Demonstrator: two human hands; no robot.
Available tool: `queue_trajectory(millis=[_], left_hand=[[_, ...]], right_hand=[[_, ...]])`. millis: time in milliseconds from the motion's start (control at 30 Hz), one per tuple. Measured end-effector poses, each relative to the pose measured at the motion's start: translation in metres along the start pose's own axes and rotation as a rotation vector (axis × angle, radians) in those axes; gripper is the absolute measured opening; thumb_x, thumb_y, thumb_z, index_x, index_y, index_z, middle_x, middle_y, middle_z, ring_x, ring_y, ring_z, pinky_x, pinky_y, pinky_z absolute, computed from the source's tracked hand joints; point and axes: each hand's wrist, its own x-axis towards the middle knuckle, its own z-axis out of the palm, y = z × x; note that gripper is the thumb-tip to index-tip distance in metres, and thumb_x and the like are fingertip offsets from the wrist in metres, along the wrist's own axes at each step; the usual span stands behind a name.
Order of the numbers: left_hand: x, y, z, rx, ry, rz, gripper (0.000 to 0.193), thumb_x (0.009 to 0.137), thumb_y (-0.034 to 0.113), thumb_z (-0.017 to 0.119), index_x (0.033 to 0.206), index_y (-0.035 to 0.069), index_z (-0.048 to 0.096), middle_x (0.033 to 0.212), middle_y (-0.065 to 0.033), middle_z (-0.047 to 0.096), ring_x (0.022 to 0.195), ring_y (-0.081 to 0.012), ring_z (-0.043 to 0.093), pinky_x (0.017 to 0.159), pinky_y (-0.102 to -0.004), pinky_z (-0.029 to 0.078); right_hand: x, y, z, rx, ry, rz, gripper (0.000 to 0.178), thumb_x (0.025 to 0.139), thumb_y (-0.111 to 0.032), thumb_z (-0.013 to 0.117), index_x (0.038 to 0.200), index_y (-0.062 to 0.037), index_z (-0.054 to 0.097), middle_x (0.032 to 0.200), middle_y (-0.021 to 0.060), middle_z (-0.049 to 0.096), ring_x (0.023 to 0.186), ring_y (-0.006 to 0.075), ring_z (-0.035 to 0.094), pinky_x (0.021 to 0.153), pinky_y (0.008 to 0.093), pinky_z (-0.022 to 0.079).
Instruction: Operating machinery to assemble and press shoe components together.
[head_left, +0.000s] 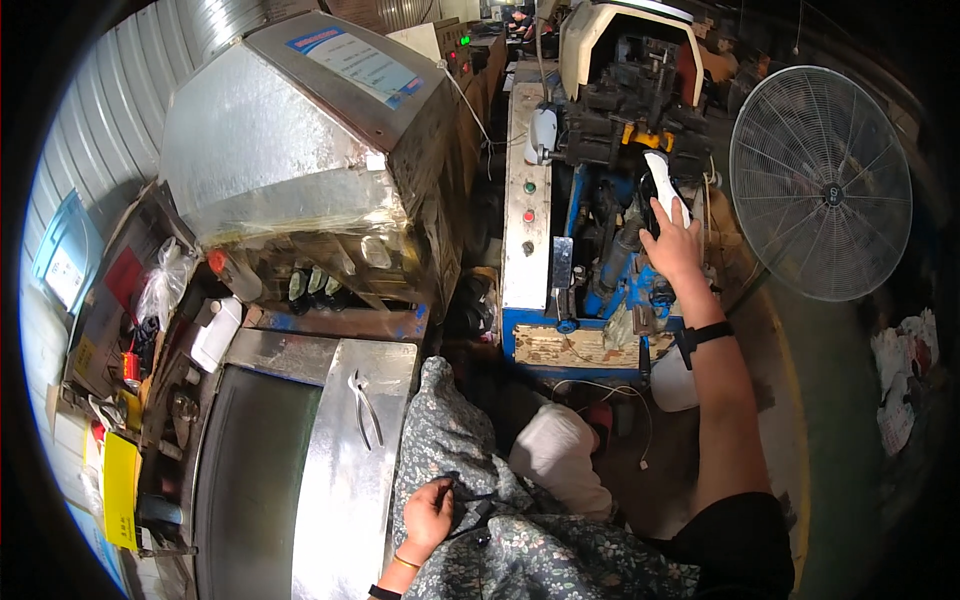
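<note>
My right hand [676, 240] reaches forward to the blue machine [585, 340], fingers spread. Its fingertips rest on or right beside a white, sole-shaped piece with a dark edge [663, 182], which looks like an upturned shoe in the machine. The piece's lower end is partly covered by my fingers. Above it sit the machine's dark clamps and a yellow-orange part [648, 136]. My left hand [428, 515] lies closed at my lap, against a flowered apron [540, 555]. Something dark is at its fingers, too hidden to name.
Left stands a metal hooded machine [270, 140], with several dark shoes [318, 288] inside. Pliers [365, 408] lie on the metal plate beside a dark conveyor belt [255, 450]. A control panel [528, 215] with buttons borders the blue machine. A large fan [822, 185] stands right.
</note>
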Motion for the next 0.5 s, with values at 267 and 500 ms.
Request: queue_trajectory(millis=[267, 500], left_hand=[[0.002, -0.003, 0.004, 0.091, -0.051, 0.017, 0.018, 0.083, 0.014, 0.067, 0.098, 0.006, 0.070, 0.093, -0.0151, 0.071, 0.087, -0.0351, 0.068, 0.078, -0.0414, 0.054], [0.001, -0.006, 0.007, 0.086, -0.033, 0.031, 0.016, 0.082, 0.013, 0.068, 0.097, 0.006, 0.071, 0.091, -0.0156, 0.070, 0.085, -0.0352, 0.067, 0.076, -0.0410, 0.054]], right_hand=[[0.040, -0.007, 0.005, 0.054, -0.001, 0.000, 0.065, 0.086, -0.036, 0.065, 0.147, -0.0326, 0.040, 0.157, 0.0068, 0.027, 0.130, 0.0510, 0.034, 0.100, 0.0564, 0.044], [0.094, -0.013, 0.004, 0.057, -0.106, 0.066, 0.067, 0.086, -0.036, 0.065, 0.148, -0.0340, 0.039, 0.158, 0.0045, 0.025, 0.132, 0.0490, 0.032, 0.104, 0.0532, 0.043]])
